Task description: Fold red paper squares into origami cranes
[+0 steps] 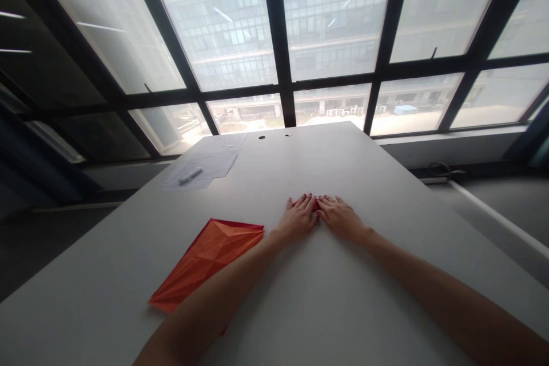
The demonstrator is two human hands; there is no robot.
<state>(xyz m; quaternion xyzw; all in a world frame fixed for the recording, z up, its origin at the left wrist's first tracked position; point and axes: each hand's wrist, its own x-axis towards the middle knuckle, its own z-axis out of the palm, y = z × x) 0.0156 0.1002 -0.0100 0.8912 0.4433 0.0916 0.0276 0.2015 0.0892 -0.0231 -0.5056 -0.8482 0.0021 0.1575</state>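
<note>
A small piece of folded red paper [316, 205] lies on the white table, mostly covered by my two hands. My left hand [298, 220] rests flat on its left side with the fingers stretched forward. From the right, my right hand [341, 218] presses on it, fingers extended and the thumb close to the left one. How the red paper is folded under the fingers is hidden. Beside my left forearm is a larger creased sheet of orange paper [210, 257] with red edges, its near right part behind the arm.
The white table [321, 160] stretches toward tall dark-framed windows. At its far left lie thin printed sheets [221, 164] with a pale, narrow object [191, 175] on top. Two small holes are near the far edge. A white pipe [493, 211] runs along the floor at right.
</note>
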